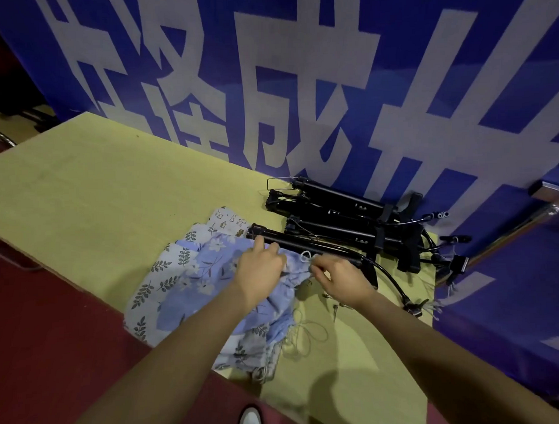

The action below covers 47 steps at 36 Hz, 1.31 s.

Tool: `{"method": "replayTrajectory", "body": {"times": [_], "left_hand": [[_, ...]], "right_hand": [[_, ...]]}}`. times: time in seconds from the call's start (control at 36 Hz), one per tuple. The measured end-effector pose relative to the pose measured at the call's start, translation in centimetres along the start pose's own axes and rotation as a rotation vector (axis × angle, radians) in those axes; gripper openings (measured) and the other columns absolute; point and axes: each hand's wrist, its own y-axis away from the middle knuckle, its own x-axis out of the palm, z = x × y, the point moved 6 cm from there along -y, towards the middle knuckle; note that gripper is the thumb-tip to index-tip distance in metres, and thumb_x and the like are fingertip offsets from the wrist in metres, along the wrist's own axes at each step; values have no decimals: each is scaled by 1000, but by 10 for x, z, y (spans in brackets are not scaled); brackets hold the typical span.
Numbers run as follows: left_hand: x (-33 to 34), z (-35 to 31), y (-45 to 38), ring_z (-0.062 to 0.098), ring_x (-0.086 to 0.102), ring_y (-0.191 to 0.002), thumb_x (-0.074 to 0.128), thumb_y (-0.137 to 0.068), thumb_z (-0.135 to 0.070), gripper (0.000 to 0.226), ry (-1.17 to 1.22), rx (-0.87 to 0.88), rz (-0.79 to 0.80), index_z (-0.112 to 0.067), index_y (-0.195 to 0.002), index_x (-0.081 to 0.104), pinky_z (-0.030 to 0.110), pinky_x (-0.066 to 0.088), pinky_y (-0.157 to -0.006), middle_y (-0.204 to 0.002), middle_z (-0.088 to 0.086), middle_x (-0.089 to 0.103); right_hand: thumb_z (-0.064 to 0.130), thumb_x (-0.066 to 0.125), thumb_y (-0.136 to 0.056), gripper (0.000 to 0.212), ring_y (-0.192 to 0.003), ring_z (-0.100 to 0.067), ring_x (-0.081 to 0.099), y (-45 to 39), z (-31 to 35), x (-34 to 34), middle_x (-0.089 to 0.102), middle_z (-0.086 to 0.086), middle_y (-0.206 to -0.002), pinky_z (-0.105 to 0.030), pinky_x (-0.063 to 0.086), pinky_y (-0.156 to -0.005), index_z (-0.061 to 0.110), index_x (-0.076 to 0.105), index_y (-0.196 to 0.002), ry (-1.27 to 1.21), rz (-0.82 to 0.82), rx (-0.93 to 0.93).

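A pile of blue and white floral cloth bags (182, 288) lies on the yellow table (81, 193). My left hand (258, 273) grips the gathered top edge of the uppermost blue bag. My right hand (341, 281) pinches the white drawstring (306, 257) at that same edge. Just behind my hands lies a black folded tripod (320, 247), its near end touching the cloth. More drawstring loops (308, 336) trail off the pile toward the table's front.
Several more black folded tripods (344, 209) with cables are stacked at the back right against a blue banner with white characters (267, 85). Small metal bits (335, 309) lie near my right wrist. Red floor (54, 346) and a shoe (250, 422) are below.
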Motion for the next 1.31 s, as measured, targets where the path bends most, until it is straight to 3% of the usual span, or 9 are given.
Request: {"method": "replayTrajectory", "body": {"times": [0.14, 0.31, 0.39, 0.47, 0.56, 0.69, 0.83, 1.08, 1.31], "left_hand": [[8, 0, -4, 41, 26, -134, 49, -92, -4, 57, 10, -99, 17, -4, -144, 27, 39, 43, -92, -148, 10, 29], [14, -1, -3, 38, 41, -124, 61, -85, 3, 79, 149, -225, 37, -7, -149, 15, 35, 47, -76, -154, 5, 13], [16, -5, -6, 37, 40, -125, 61, -84, 4, 80, 175, -210, 28, -7, -149, 16, 34, 45, -74, -153, 4, 16], [18, -9, -10, 36, 41, -123, 58, -86, 3, 77, 258, -186, 18, -10, -149, 16, 31, 40, -73, -150, 4, 20], [19, -11, -14, 33, 46, -115, 54, -87, 2, 72, 354, -182, -17, -11, -148, 19, 30, 40, -69, -146, 5, 24], [27, -15, -18, 31, 54, -106, 51, -88, 2, 67, 511, -204, -33, -12, -148, 24, 33, 40, -65, -143, 6, 31], [39, -18, -15, 31, 55, -99, 48, -87, 7, 67, 569, -177, -81, -13, -148, 28, 36, 44, -64, -140, 5, 35], [46, -20, -14, 28, 55, -104, 51, -85, 8, 78, 600, -112, 0, -15, -151, 17, 35, 47, -67, -143, 3, 29], [35, -13, -17, 25, 56, -104, 48, -86, 11, 78, 700, -78, 31, -16, -151, 16, 20, 38, -51, -139, 3, 31]], "right_hand": [[26, 55, -94, 23, -97, -23, 57, -3, 2, 0, 63, -7, -101, -27, 35, -69, 8, 67, -102, 23, -89, 32], [10, 56, -87, 32, -113, -30, 45, -4, -4, 16, 49, -11, -123, -32, 34, -91, 6, 54, -118, 216, 83, -13], [7, 58, -87, 27, -109, -28, 48, 0, -10, 17, 50, -11, -121, -30, 36, -91, 5, 58, -115, 84, 92, -22], [7, 61, -89, 17, -100, -17, 56, 12, -16, 2, 56, -6, -113, -27, 44, -87, 7, 66, -105, -243, -84, 41], [14, 59, -91, 12, -80, -16, 57, 31, -33, -8, 56, 1, -106, -35, 47, -69, 12, 63, -102, -205, -232, 229], [35, 61, -88, 22, -87, -26, 62, 55, -55, 23, 63, -5, -95, -31, 45, -68, 14, 56, -84, 6, 51, 531], [43, 62, -85, 35, -95, -27, 61, 66, -56, 50, 64, -7, -102, -30, 46, -74, 12, 63, -101, 131, 160, 633], [7, 44, -86, 24, -98, -33, 61, 64, -55, 56, 66, -14, -104, -33, 47, -79, 5, 63, -100, 117, 167, 718], [20, 61, -81, 8, -80, -24, 58, 45, -32, 18, 60, -2, -84, -27, 37, -63, 13, 60, -79, -168, -153, 507]]}}
